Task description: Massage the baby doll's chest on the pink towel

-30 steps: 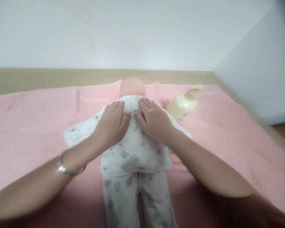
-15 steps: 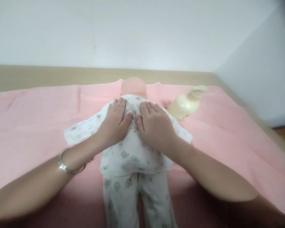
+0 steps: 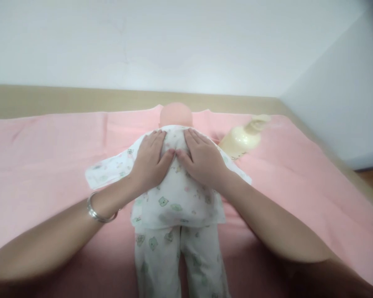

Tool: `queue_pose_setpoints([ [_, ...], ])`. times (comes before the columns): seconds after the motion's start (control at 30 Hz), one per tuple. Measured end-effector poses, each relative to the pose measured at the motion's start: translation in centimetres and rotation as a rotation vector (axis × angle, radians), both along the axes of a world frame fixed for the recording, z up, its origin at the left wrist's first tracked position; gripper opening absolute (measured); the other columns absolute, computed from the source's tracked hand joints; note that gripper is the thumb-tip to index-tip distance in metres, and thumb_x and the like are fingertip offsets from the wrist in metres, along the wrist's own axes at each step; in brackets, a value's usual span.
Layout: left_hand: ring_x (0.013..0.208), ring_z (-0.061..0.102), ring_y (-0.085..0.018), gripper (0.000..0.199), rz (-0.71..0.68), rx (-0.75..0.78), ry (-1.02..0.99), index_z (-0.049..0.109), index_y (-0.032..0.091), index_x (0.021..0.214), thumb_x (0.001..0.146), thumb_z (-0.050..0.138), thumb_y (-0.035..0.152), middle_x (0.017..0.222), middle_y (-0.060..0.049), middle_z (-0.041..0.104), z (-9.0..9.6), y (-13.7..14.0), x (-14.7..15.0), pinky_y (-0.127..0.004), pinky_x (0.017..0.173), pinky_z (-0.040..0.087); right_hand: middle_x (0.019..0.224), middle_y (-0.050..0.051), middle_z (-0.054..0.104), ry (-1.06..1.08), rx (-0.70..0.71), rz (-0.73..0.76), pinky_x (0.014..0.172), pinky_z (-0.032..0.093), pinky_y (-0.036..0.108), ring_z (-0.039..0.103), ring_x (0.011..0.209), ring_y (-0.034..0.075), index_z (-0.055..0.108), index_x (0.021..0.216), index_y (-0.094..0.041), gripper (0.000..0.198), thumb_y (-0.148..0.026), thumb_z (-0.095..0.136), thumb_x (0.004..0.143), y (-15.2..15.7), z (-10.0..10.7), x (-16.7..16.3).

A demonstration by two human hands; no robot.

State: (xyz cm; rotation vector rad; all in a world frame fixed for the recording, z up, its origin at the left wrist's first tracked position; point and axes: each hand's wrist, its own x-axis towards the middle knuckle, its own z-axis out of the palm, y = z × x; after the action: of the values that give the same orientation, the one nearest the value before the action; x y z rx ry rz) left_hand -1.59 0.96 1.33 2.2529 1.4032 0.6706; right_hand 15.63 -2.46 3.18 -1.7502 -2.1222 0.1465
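Observation:
A baby doll lies face down in front of me, its bald head pointing away. It wears a white printed top and matching trousers. My left hand rests flat on the left of its upper back, fingers stretched toward the shoulder. On the right of the upper back lies my right hand, also flat and open. The thumb tips nearly meet over the middle of the back. The doll's face is hidden, and its sleeves spread out to both sides.
A pink cloth covers the surface under the doll. To the right of the doll's shoulder a pale yellow pump bottle lies tilted on the cloth. Behind the light wooden edge rises a white wall.
Both hands stay on the doll's upper back. The right hand's fingers have shifted slightly up, and the bangle on the left arm has slid a little toward the hand.

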Motion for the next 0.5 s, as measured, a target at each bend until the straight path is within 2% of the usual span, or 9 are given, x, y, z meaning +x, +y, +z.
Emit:
queue_pose_setpoints([
  [0.13,0.15,0.034,-0.032,0.062,-0.001,0.018,-0.008,0.043,0.012,0.146,0.096,0.032,0.046,0.158,-0.015,0.043,-0.2,0.1,0.0,-0.057,0.127,0.027,0.157,0.023,0.042,-0.005,0.007,0.01,0.125,0.031,0.05,0.038,0.149,0.033,0.041,0.149,0.003,0.068,-0.043,0.037,0.1,0.0,-0.1,-0.1],
  [0.3,0.151,0.032,-0.032,0.067,0.007,0.019,0.033,0.039,0.004,0.149,0.096,0.029,0.045,0.159,-0.018,0.041,0.1,-0.1,0.0,-0.055,0.128,0.026,0.158,0.021,0.04,-0.005,-0.021,0.003,0.126,0.03,0.049,0.036,0.15,0.033,0.04,0.151,0.002,0.069,-0.045,0.038,0.1,0.1,0.1,0.0],
  [0.5,0.156,0.022,-0.035,0.071,-0.021,0.044,0.154,0.034,-0.002,0.151,0.099,0.029,0.046,0.162,-0.022,0.034,1.4,-3.1,0.4,-0.056,0.128,0.025,0.159,0.02,0.039,0.008,-0.05,0.008,0.125,0.031,0.048,0.036,0.15,0.031,0.037,0.152,0.001,0.07,-0.043,0.042,0.098,0.4,0.2,0.5],
])
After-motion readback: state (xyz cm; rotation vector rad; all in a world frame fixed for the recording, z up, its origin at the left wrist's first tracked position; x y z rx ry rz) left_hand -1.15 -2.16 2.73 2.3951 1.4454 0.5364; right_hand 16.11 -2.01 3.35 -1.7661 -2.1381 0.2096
